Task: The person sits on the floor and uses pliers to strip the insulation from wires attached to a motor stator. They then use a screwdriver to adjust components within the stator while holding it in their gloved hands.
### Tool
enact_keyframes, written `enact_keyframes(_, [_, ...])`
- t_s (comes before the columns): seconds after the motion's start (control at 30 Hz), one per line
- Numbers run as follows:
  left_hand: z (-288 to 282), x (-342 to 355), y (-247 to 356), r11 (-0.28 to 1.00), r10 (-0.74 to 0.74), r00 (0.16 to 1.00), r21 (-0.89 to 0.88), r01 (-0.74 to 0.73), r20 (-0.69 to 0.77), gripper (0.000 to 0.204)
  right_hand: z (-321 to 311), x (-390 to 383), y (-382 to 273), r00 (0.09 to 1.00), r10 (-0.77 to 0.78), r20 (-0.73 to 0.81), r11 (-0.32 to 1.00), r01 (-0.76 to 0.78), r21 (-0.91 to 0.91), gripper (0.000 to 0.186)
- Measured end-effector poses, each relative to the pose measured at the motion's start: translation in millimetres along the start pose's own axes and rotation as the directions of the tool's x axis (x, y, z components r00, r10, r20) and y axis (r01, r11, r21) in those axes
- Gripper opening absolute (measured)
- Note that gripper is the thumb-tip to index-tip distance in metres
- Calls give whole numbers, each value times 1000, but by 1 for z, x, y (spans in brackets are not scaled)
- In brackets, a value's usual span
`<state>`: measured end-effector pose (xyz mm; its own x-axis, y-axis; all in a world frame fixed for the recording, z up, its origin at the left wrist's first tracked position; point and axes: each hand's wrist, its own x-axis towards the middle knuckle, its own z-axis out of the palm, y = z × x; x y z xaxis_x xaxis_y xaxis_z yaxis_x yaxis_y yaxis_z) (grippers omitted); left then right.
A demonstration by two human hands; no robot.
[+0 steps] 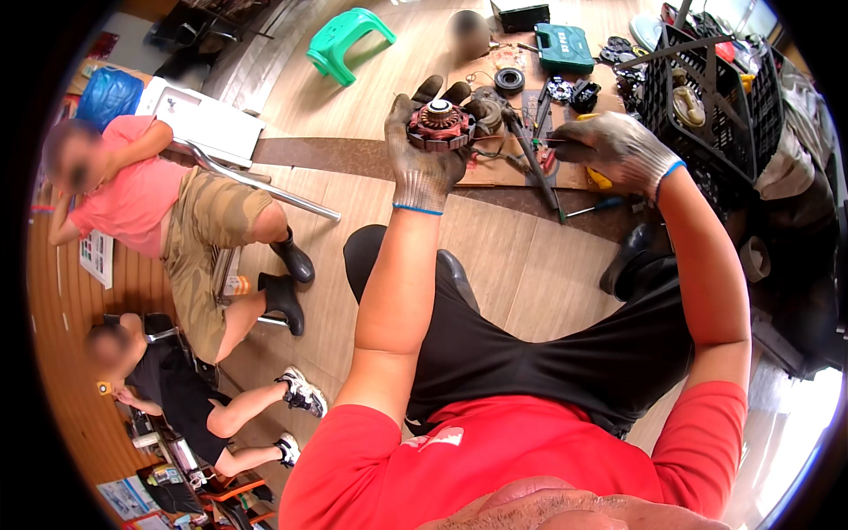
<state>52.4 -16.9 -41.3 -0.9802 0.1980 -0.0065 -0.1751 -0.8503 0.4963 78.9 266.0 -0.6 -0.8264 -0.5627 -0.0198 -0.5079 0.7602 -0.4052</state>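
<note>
My left hand [408, 159], in a dirty work glove with a blue cuff edge, is raised with its palm up. It holds a round motor part [442, 128] with reddish-copper windings and a pale shaft end in the middle. My right hand [618, 146], gloved the same way, is apart from it on the right. Its thumb and fingers are pinched together at the tips, and a thin reddish line, perhaps a wire, runs from them toward the motor part. What exactly sits between these fingers is too small to make out. A greyish round metal part [488, 113] lies just beyond my left hand.
Cardboard [579, 97] on the floor carries a black ring [509, 81], tools and loose parts. A green tool case [565, 49] stands behind, a black crate [698, 106] at right. A green stool [346, 44] is at far left. Two people sit at left, near a metal rail [265, 187].
</note>
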Motion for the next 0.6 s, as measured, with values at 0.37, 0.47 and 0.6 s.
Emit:
enact_keyframes(0.37, [-1, 11, -27, 868, 244, 944, 483, -111, -222, 35, -58, -35, -33, 705, 59, -707, 987, 66, 148, 37])
enact_keyframes(0.47, [7, 4, -38, 779, 302, 941, 609, -151, -153, 36, -21, -12, -73, 870, -152, -469, 807, -164, -568, 56])
enact_keyframes(0.6, [24, -6, -53, 648, 381, 916, 744, -165, -129, 41, 4, 21, -75, 758, -342, -555, 729, -158, -666, 22])
